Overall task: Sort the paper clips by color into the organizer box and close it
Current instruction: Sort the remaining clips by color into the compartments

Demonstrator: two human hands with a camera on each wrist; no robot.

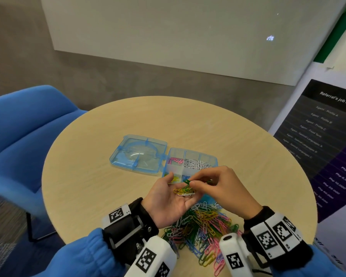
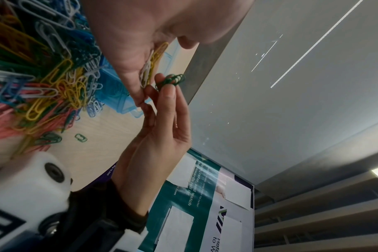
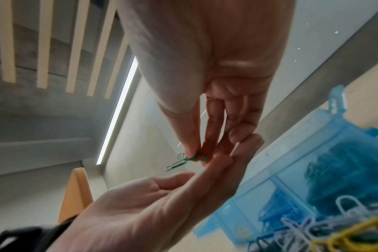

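Observation:
My left hand [image 1: 168, 200] lies palm up over the table, fingers relaxed, carrying a few yellow and white paper clips [image 1: 183, 191]. Just above it my right hand [image 1: 197, 182] pinches green paper clips [image 1: 187, 181] between thumb and fingers; they also show in the left wrist view [image 2: 171, 81] and the right wrist view [image 3: 194, 157]. The blue organizer box [image 1: 212, 159] stands open behind the hands, its lid [image 1: 138, 152] folded out to the left. Pink [image 1: 175, 160], white [image 1: 196, 163] and yellow clips [image 1: 174, 178] lie in separate compartments. A mixed pile of clips [image 1: 204, 226] sits by the near edge.
The round wooden table [image 1: 108, 186] ends just below my wrists. A blue armchair [image 1: 18, 136] stands at the left and a printed poster board [image 1: 328, 146] at the right. A single green clip [image 2: 81, 137] lies apart from the pile.

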